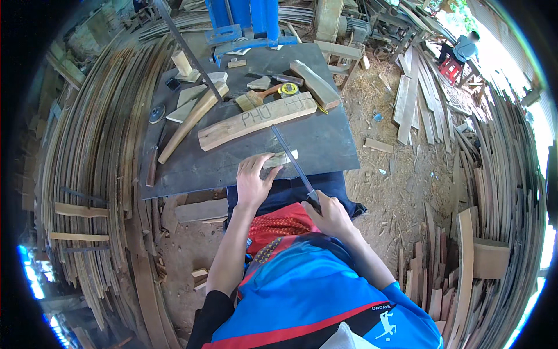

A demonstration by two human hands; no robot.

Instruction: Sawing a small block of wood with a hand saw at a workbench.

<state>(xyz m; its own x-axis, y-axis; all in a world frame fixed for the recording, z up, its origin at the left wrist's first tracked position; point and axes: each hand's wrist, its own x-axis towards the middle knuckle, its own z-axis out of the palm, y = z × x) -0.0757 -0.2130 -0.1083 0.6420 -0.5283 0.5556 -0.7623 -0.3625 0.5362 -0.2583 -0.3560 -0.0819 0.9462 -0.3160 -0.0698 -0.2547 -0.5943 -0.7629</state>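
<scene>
Near the front edge of the dark work table [244,166], my left hand [254,180] is closed on a small pale wood piece [285,159], fingers over it and thumb beneath. My right hand [334,215] grips the dark handle of a long, narrow metal file [290,154]. The file's blade slants up and left, crossing the wood piece in this view; I cannot tell whether they touch. Just beyond lies a thick wooden block [258,121] with handwriting on it. A wide paintbrush [256,99] and a yellow tape measure [288,89] rest behind that block.
A blue machine [250,23] stands at the table's far side. A long wooden bar [193,123] and a wood-handled tool [152,166] lie at the left. Stacked boards [93,145] line both sides. Far right, a person [464,49] sits on a red stool [450,70].
</scene>
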